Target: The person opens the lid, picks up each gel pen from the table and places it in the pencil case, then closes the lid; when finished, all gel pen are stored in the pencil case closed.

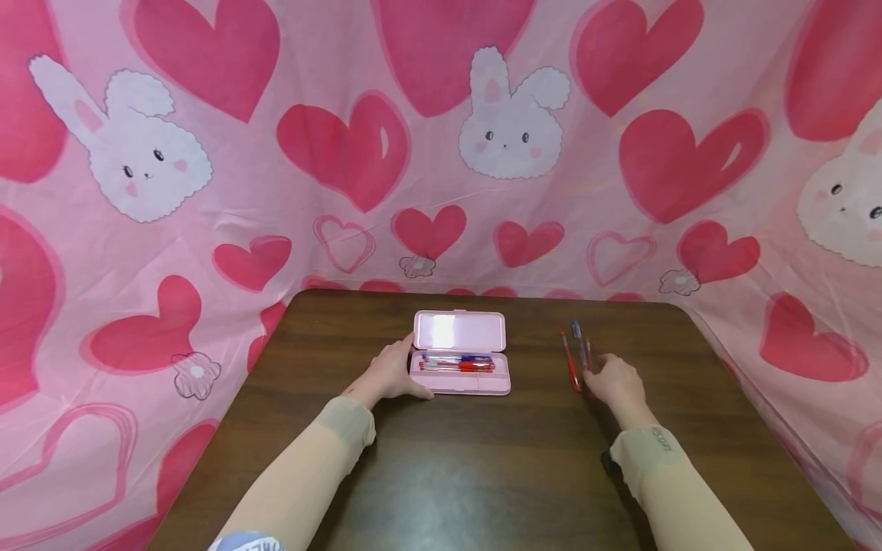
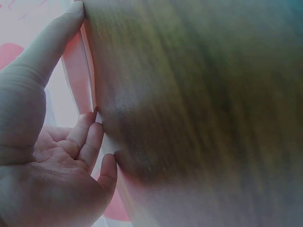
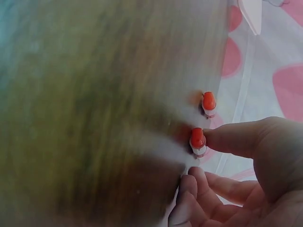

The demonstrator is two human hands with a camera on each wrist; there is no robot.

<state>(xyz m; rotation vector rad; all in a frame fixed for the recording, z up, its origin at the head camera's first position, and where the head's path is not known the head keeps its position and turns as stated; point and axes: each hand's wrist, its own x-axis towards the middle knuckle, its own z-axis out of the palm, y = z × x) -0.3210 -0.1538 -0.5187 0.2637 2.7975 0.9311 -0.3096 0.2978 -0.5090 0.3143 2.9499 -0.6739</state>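
A pink pencil case [image 1: 494,385] lies on the table with its lid [image 1: 475,332] raised at the back. Inside are several red and blue pens [image 1: 455,366]. My left hand [image 1: 389,373] holds the case's left end, thumb by the front edge and fingers at the side. To the right of the case, my right hand [image 1: 620,385] pinches a red-ended pen [image 3: 198,138], its thumb against the end. Another red pen [image 3: 209,102] lies just left of it. A blue-tipped pen [image 1: 576,330] lies beside them, partly overlapped; how it touches the fingers is unclear.
The dark wooden table [image 1: 441,467] reaches back to a pink curtain [image 1: 427,184] printed with hearts and rabbits, which also hangs at both sides. A small dark item [image 1: 609,462] shows beneath the right cuff.
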